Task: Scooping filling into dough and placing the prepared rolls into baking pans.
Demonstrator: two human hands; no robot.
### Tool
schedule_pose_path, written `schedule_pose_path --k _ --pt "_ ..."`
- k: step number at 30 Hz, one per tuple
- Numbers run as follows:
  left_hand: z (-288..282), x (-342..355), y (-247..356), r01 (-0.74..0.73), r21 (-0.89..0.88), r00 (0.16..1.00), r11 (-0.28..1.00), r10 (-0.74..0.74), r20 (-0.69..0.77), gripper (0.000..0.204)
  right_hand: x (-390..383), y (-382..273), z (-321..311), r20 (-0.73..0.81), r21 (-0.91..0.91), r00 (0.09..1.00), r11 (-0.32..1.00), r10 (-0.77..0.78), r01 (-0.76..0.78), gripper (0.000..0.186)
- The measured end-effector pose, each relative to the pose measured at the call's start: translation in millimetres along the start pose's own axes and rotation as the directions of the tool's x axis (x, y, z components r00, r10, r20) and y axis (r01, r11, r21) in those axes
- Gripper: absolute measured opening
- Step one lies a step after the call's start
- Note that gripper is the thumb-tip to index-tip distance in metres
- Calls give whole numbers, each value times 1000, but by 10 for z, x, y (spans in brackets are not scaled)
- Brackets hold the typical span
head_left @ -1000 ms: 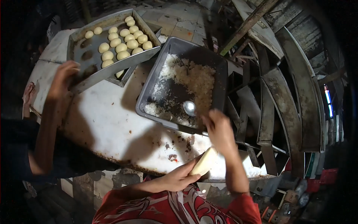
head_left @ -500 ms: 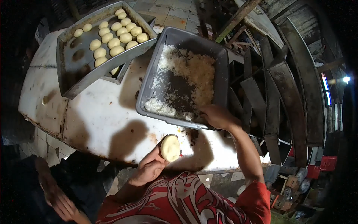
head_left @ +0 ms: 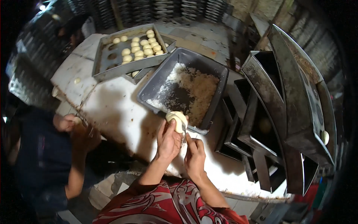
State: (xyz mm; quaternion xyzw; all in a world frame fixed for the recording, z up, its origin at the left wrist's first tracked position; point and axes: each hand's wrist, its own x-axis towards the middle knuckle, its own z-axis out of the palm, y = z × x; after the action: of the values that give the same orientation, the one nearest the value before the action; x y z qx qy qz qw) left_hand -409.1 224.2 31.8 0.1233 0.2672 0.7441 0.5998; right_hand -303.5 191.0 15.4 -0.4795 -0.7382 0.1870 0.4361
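Over the near edge of a grey plastic tub (head_left: 164, 59), my left hand (head_left: 169, 143) holds a pale piece of dough (head_left: 176, 118), fingers and thumb curled round it. The dough looks cupped, its rim curling over. From the right, my right hand (head_left: 195, 156) grips a thin metal utensil, probably a spoon (head_left: 184, 127), whose tip presses against the dough. How much filling lies inside it is hidden. Loose crumbly filling, white on the left and yellowish-brown (head_left: 205, 87) on the right, covers part of the tub's bottom.
A metal tray (head_left: 106, 73) of round dough balls stands at the back left, on another tray. One dough ball (head_left: 77, 80) lies on the white table (head_left: 106, 99). Stacked dark metal trays (head_left: 257, 112) rise on the right. At the left, a co-worker's hands (head_left: 76, 125) hold dough.
My right hand has come out of the tub to the dough, with the utensil. My left hand has raised the dough, flat before and now cupped. The whole view has shifted.
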Motion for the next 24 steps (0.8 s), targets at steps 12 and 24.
schedule_pose_path --k 12,24 --pt "-598 -1322 -917 86 519 979 851 25 -203 66 -957 785 -791 -28 73 999 997 -22 24 38" --pt "-831 -2987 -1671 532 -160 772 832 -554 -312 33 -2857 232 -1566 285 91 953 992 -106 83 17"
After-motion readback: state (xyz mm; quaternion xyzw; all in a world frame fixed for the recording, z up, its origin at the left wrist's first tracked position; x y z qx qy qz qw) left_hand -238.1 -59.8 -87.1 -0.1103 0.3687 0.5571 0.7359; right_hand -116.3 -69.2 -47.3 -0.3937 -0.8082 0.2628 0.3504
